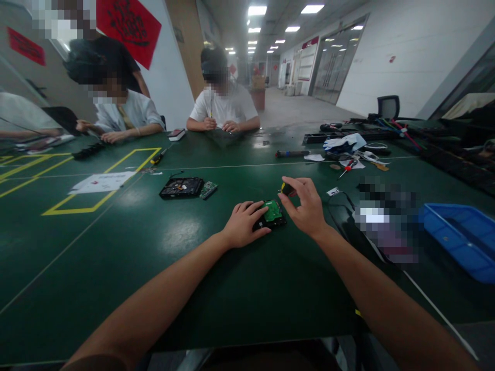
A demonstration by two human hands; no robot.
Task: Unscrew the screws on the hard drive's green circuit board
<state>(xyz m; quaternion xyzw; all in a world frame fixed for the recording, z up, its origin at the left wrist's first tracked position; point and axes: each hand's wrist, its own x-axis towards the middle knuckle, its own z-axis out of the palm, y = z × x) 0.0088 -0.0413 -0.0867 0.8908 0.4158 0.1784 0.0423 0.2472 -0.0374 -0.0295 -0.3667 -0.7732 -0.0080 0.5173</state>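
A hard drive (274,218) lies on the green table with its green circuit board facing up. My left hand (244,225) grips it from the left, fingers over the board and thumb along the near edge. Just above the drive's right end, my right hand (307,206) pinches the yellow-and-black handle of a screwdriver (285,188); its shaft and tip are too small to make out. Further left sit a second, black hard drive (181,187) and a loose green circuit board (209,189) beside it.
A blue plastic tray (460,226) stands at the right, near a blurred-out object and a cable. Tools, a red screwdriver (348,168) and gloves (346,142) are piled beyond. A paper sheet (101,182) and another yellow screwdriver (158,156) lie left. People sit across the table.
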